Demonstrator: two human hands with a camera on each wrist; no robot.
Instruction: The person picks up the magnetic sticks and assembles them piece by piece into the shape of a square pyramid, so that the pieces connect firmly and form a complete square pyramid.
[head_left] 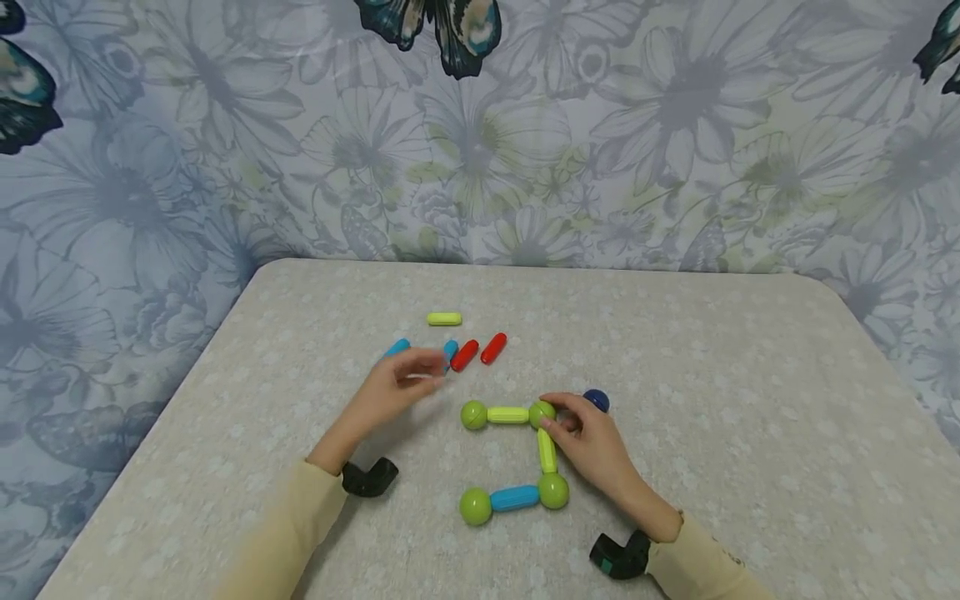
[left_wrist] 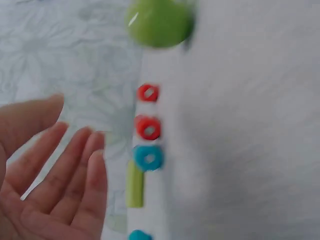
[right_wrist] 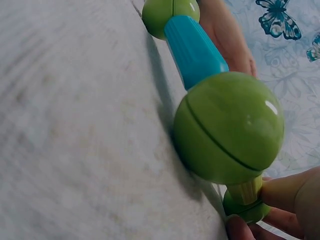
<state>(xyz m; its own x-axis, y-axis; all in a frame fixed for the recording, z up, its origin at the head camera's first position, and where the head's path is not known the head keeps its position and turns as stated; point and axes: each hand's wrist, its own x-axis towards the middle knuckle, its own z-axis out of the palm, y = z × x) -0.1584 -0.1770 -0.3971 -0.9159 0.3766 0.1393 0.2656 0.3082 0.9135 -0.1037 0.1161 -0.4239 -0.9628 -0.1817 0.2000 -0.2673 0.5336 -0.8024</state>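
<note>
A chain of green balls and rods lies on the table: a ball (head_left: 474,415), a yellow-green rod (head_left: 507,415), a corner ball (head_left: 542,413), another yellow-green rod (head_left: 547,452), a lower ball (head_left: 553,491), a blue rod (head_left: 514,498) and an end ball (head_left: 476,506). My right hand (head_left: 600,450) pinches the corner ball between thumb and fingers. My left hand (head_left: 393,392), fingers bent loosely and apart, is beside the loose blue rod (head_left: 450,350); in the left wrist view the hand (left_wrist: 60,175) holds nothing.
Two red rods (head_left: 465,356) (head_left: 493,348) lie beyond the chain, with a yellow-green rod (head_left: 444,318) farther back. Another blue rod (head_left: 397,347) is partly behind my left hand. A dark blue ball (head_left: 597,400) sits just beyond my right hand. A patterned wall stands behind the table.
</note>
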